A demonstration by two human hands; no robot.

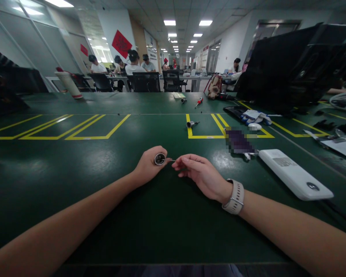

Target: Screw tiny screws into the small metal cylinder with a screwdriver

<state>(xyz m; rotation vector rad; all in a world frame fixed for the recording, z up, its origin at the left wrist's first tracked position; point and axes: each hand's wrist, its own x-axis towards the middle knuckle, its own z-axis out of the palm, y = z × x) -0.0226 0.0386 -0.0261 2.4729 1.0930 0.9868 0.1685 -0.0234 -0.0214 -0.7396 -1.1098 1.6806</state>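
Observation:
My left hand (148, 164) is closed around a small round metal part (159, 159) with two dark holes in its face, held just above the green table (103, 181). My right hand (197, 173) pinches a thin metal pin or tool (170, 160) whose tip touches the part's right side. A pale watch band sits on my right wrist. Both hands meet near the table's middle.
A white flat device (294, 174) lies to the right, next to a blurred dark object (238, 141). Farther back lie a small metal piece (191, 124), a red-handled screwdriver (198, 102), gloves (255, 116) and black cases (291, 65). Several people sit at far desks.

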